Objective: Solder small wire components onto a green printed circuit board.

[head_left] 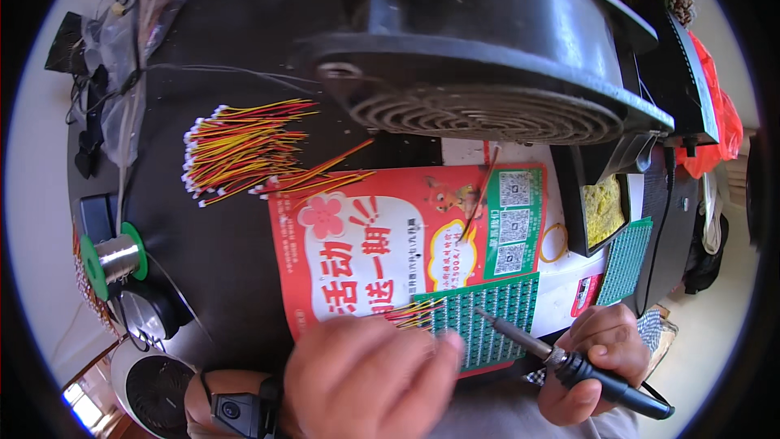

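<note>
My right hand (597, 362) grips a soldering iron (585, 370) by its black handle. The iron's metal tip points up and left, just over a green circuit board (487, 321) with rows of small pads. My left hand (366, 378), slightly blurred, is curled at the board's left end. Its fingers are closed, and what they hold, if anything, is hidden. Short red, yellow and black wires (416, 313) lie on that end of the board, beside the left hand. Under the board lies a red and white printed sheet (378, 195). A pile of red-yellow wires with white connectors (240, 150) lies beyond it.
A large black fan (487, 73) stands over the far side of the table. At the right are a yellow sponge (605, 210) in a black holder, another green board (624, 260), and a black box (686, 73). A solder spool (120, 258) stands at the left.
</note>
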{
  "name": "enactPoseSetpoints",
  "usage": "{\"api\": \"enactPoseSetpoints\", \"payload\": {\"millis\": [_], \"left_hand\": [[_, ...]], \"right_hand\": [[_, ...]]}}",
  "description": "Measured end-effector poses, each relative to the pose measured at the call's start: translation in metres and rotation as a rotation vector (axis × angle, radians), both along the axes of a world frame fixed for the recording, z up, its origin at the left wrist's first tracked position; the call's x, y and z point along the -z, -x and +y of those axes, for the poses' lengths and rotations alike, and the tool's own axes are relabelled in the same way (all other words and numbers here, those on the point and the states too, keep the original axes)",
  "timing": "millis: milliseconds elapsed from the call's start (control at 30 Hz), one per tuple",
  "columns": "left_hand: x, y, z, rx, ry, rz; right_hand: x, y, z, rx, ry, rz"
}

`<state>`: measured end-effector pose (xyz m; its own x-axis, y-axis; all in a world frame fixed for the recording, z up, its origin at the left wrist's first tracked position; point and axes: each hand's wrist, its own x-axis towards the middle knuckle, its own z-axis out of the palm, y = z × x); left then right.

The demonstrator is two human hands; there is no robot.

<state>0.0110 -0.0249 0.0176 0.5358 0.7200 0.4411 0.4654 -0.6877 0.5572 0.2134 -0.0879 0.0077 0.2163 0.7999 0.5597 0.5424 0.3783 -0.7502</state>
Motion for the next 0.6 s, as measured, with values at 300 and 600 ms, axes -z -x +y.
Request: {"api": "enactPoseSetpoints", "payload": {"millis": [300,600], "left_hand": [[-0.029,-0.005,-0.023,0.194,0.009,-0.571],[-0.039,0.045,-0.017,0.23,-0.173,-0.461]], "right_hand": [[-0.005,0.001,-0.005,0.063,0.033,0.006],[-0.003,-0.001,-0.01,0.045,0.084,0.079]]}}
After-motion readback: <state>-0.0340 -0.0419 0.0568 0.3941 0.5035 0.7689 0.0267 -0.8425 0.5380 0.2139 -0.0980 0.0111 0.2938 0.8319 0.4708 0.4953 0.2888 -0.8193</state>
